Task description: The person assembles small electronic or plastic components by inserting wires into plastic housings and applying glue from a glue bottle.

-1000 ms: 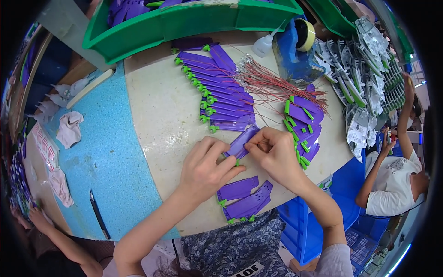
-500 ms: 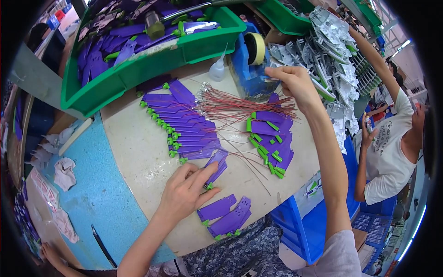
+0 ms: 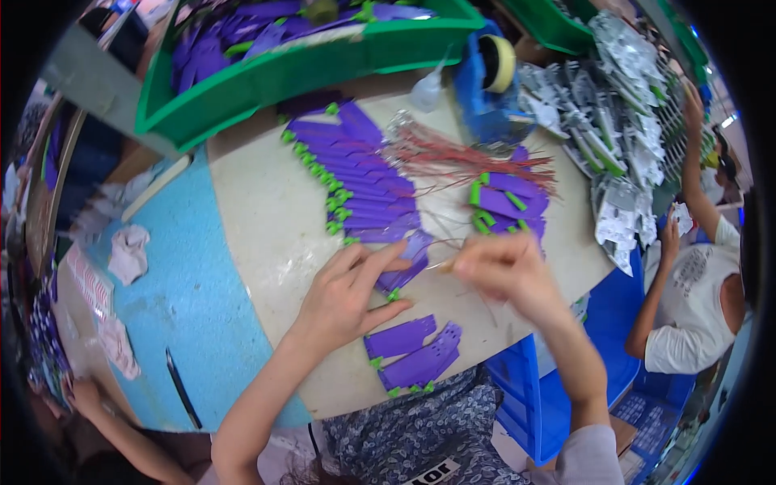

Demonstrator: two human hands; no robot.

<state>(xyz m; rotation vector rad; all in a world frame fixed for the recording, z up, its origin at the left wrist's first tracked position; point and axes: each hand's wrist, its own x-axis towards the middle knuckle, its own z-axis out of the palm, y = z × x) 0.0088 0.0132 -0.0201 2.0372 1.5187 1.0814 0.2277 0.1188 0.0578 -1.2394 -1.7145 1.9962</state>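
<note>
My left hand (image 3: 343, 291) holds a purple plastic part (image 3: 408, 271) with a green tip against the table, index finger on it and thumb beside its lower end. To its right my right hand (image 3: 509, 275), smeared by motion, pinches a small pale strip (image 3: 444, 265) that looks like tape, close to the part. A red wire runs between the fingertips and the part. Above my left hand lies an overlapping row of purple parts (image 3: 356, 178) with green knobs. Two loose purple parts (image 3: 420, 356) lie nearer me. A bundle of red wires (image 3: 469, 153) stretches across the table.
A purple stack with green pieces (image 3: 517, 202) lies at the right. Behind stand a blue tape dispenser (image 3: 477, 89), a small dropper bottle (image 3: 426, 90) and a green bin (image 3: 323, 61) of purple parts. Grey-white parts (image 3: 614, 145) are heaped at right, near a co-worker (image 3: 695, 315).
My right hand has come from the tape dispenser down to beside my left hand. My left hand stays on the purple part. The whole view has shifted slightly.
</note>
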